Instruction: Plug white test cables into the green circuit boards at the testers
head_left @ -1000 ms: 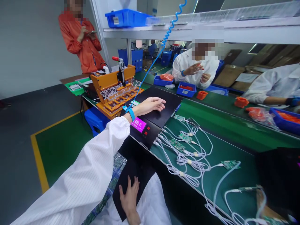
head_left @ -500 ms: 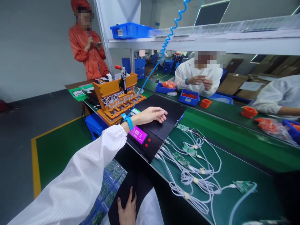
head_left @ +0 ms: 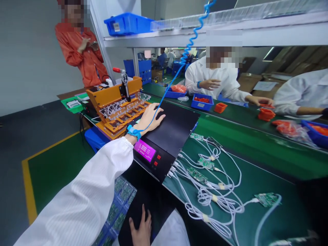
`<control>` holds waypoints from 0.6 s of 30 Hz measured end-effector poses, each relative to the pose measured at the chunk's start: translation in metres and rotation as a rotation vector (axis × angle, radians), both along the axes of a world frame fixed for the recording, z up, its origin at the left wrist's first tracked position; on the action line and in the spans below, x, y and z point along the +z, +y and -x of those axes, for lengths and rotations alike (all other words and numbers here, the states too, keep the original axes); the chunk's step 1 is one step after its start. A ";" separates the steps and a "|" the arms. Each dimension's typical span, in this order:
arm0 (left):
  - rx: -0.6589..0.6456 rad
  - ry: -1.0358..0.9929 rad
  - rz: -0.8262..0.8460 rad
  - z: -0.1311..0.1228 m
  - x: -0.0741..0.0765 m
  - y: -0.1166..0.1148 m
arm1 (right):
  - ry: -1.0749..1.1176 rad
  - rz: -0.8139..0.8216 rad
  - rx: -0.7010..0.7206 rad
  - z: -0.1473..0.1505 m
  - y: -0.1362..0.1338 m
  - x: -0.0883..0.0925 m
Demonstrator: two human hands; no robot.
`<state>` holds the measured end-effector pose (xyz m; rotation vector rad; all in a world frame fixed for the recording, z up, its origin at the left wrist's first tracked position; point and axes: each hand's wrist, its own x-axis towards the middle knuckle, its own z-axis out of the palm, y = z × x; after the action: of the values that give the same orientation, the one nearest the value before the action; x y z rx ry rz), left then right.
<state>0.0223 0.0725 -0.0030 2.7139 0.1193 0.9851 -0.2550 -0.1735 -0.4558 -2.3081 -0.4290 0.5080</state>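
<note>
Purple display (head_left: 145, 150) on black metal box (head_left: 174, 128), writing unreadable. Left hand (head_left: 151, 119) open, palm flat on box, centre. Right hand (head_left: 140, 228) spread on black sheet (head_left: 151, 201), bottom edge.

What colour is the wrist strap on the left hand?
Blue; the wrist strap shows best in head view.

Your white pinstriped sleeve (head_left: 84, 198), elastic-cuffed; blue wrist strap (head_left: 134, 132) behind your left hand (head_left: 151, 119), trailing a coiled blue cord (head_left: 191, 42).

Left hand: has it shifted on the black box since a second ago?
Yes. The left hand has slid leftwards across the top of the black box, away from its middle, and now lies at the edge beside the orange fixture.
</note>
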 end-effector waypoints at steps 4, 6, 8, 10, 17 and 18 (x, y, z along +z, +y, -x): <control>0.195 0.132 0.049 -0.003 -0.005 -0.003 | -0.004 0.014 0.024 -0.012 -0.005 0.007; 0.212 0.184 0.044 -0.004 -0.006 -0.004 | 0.049 0.046 0.050 -0.019 -0.006 0.008; 0.195 0.200 0.028 -0.004 -0.007 -0.003 | 0.099 0.082 0.078 -0.023 -0.005 0.008; 0.185 0.200 0.032 -0.004 -0.007 -0.003 | 0.101 0.120 0.087 -0.024 0.001 0.008; 0.204 0.243 0.029 -0.003 -0.004 -0.006 | -0.188 0.355 0.021 -0.011 0.053 0.016; 0.211 0.252 0.019 -0.002 -0.004 -0.006 | -0.229 0.411 0.030 -0.011 0.059 0.018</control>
<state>0.0244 0.0664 -0.0067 2.8396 0.4674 0.6818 -0.2443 -0.1150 -0.4376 -2.7758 -0.5063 0.3726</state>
